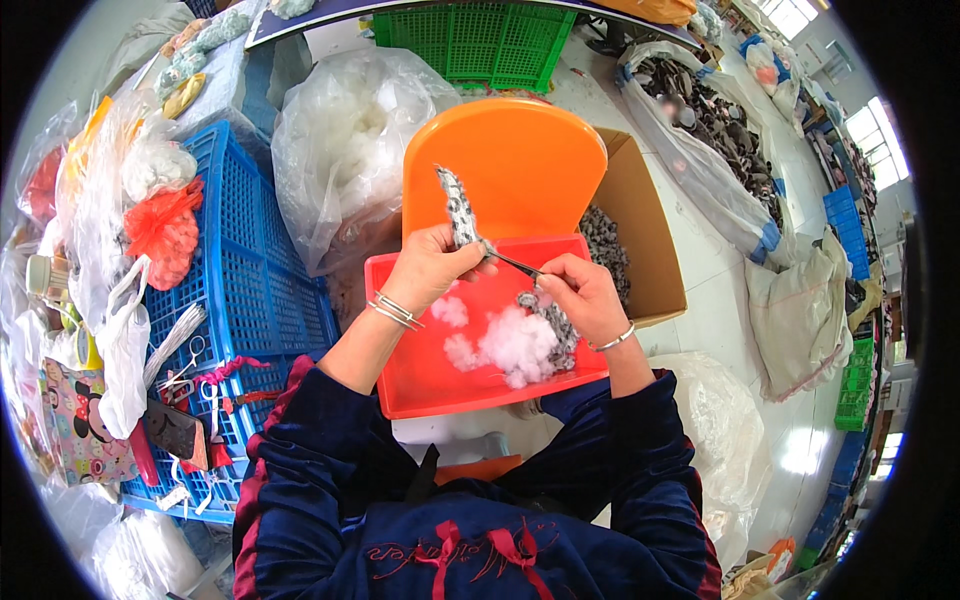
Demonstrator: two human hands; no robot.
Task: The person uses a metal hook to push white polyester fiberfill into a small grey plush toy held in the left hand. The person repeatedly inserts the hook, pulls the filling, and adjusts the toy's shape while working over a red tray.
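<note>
Above a red plastic tray [410,385], my left hand [432,265] pinches a narrow, black-and-white spotted fabric tube [458,208], which points up and away. My right hand [588,298] is closed on a thin dark rod-like tool [515,264]; its far tip meets the fabric's lower end at my left fingers. Whether the tip sits inside the fabric is hidden. Tufts of white fibre stuffing [518,342] lie in the tray, beside a pile of spotted fabric pieces [560,340].
An orange plastic stool [505,150] stands just beyond the tray. Behind it on the right is a cardboard box [650,240] of spotted pieces. A clear bag of stuffing [350,130] stands far left. Scissors [185,365] and a phone [177,434] lie on the blue crate [240,240].
</note>
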